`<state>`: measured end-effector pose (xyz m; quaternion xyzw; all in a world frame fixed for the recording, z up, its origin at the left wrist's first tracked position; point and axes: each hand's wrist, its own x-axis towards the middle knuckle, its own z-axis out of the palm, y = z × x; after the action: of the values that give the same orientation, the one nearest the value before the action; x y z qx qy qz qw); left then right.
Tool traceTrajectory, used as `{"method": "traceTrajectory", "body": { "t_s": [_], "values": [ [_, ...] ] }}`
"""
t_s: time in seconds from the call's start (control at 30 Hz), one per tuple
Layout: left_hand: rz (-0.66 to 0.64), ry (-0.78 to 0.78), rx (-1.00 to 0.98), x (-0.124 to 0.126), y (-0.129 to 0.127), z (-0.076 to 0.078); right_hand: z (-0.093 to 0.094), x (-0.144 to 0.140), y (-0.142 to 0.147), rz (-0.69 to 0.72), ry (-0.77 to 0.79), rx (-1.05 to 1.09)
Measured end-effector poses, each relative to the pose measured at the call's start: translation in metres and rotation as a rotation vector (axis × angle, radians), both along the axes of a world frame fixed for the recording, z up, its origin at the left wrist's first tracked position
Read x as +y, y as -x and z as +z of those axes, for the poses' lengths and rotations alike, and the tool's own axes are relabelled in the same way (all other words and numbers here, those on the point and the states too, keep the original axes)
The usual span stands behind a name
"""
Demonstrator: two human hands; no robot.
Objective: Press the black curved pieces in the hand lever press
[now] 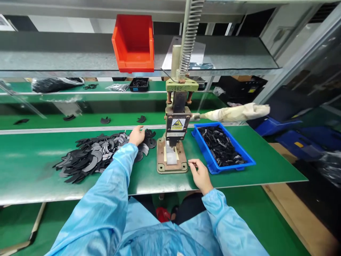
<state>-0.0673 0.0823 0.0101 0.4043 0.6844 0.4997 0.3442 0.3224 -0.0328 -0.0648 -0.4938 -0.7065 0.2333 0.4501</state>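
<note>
My left hand [137, 136] is at the far right side of a pile of dark grey and black curved flat pieces [90, 158]. Its fingers point down among the pieces, and the fingertips are mostly hidden. A hand press [176, 124] with a yellow warning label stands upright on the table, its ram above a pale plate [171, 154] on the base. My right hand [201, 176] is just right of the press base, thumb and forefinger drawn together near its front corner. Anything between them is too small to make out.
A blue tray [250, 161] full of small black parts sits to the right. The wrapped press lever [237, 112] juts out above it. Several curved pieces lie along the green strip [50, 122] behind. A red bin [135, 65] rests on the shelf [66, 53] above.
</note>
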Motion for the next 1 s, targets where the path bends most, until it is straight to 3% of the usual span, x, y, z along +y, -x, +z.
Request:
{"method": "traceTrajectory", "body": {
  "t_s": [0.17, 0.27, 0.4, 0.5, 0.7, 0.87, 1.0],
  "values": [
    [-0.121, -0.317, 0.475, -0.065, -0.005, -0.022, 0.004, 0.000, 0.003, 0.042, -0.015, 0.037],
    [-0.187, -0.398, 0.664, -0.115, -0.010, -0.033, 0.008, -0.006, 0.006, 0.044, -0.031, 0.064],
    [-0.263, -0.402, 0.765, -0.181, -0.019, -0.051, 0.014, -0.022, 0.006, 0.036, -0.039, 0.055],
    [-0.336, -0.343, 0.711, -0.212, -0.022, -0.062, 0.023, -0.033, -0.001, 0.037, -0.043, 0.012],
    [-0.340, -0.180, 0.596, -0.219, -0.030, -0.070, 0.062, -0.027, -0.048, -0.104, -0.066, -0.082],
    [-0.378, -0.179, 0.653, -0.209, -0.034, -0.073, 0.088, 0.034, -0.113, -0.310, 0.034, -0.287],
    [-0.433, -0.203, 0.671, -0.207, -0.035, -0.078, 0.094, 0.081, -0.138, -0.399, 0.183, -0.539]
  ]
}}
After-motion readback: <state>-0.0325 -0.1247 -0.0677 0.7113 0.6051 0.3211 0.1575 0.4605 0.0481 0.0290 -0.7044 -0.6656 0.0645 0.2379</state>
